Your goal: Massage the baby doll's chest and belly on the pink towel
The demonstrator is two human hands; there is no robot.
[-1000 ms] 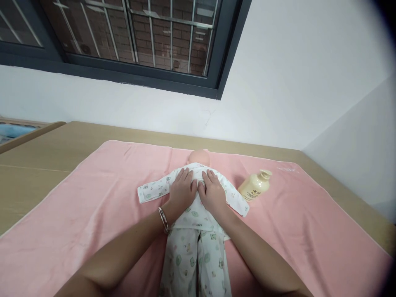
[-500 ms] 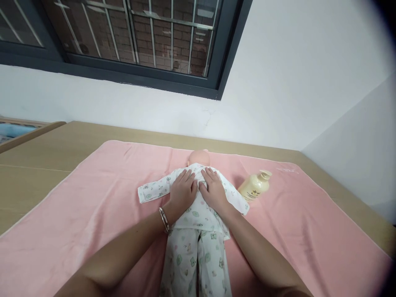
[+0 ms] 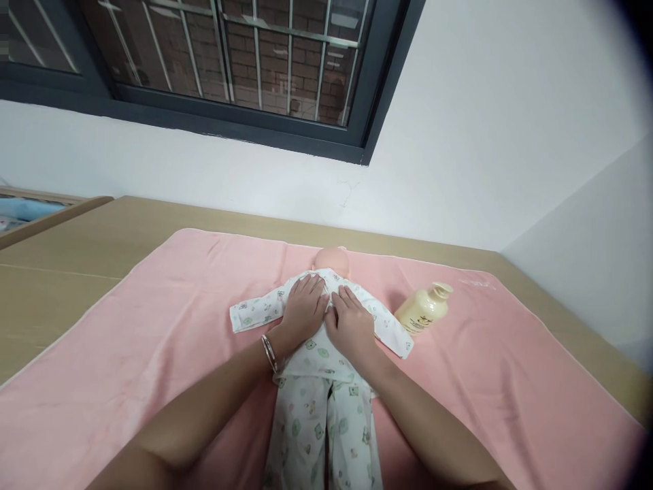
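Note:
A baby doll [image 3: 331, 261] lies on a pink blanket [image 3: 168, 313], its head at the far end. It wears a white long-sleeved top [image 3: 319, 357] and matching trousers [image 3: 305, 429], printed with small green figures. My left hand [image 3: 305, 309] rests flat on the left side of the top's chest, fingers stretched out. On the right side of the chest lies my right hand [image 3: 351, 325], its fingers extended and slightly bent, the thumb close to my left hand. Both sleeves spread outward. The doll's hands are hidden.
A pale yellow pump-less bottle [image 3: 423, 309] leans on the blanket beside the right sleeve. The wooden surface [image 3: 147, 214] borders the blanket and meets a white wall [image 3: 286, 184] with a dark-framed barred window [image 3: 239, 133]. A wooden-edged compartment with blue cloth [image 3: 30, 208] is at far left.
My right hand has drawn slightly down toward me and its fingers have bent a little. My left hand stays on the chest. The view has shifted slightly.

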